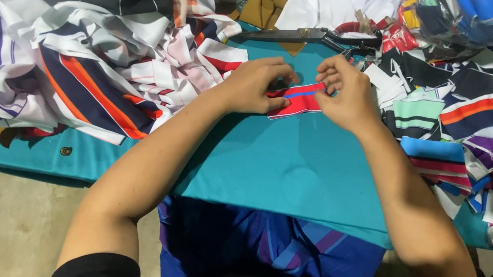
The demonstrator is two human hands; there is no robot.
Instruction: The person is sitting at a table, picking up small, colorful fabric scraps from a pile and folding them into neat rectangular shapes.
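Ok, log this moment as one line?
left hand: on red cloth strip | right hand: on strip | scissors: behind hands

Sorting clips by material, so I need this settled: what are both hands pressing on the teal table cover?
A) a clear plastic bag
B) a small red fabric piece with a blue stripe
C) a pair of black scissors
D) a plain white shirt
B: the left hand and right hand both rest on the small red fabric piece, while the black scissors lie untouched farther back.
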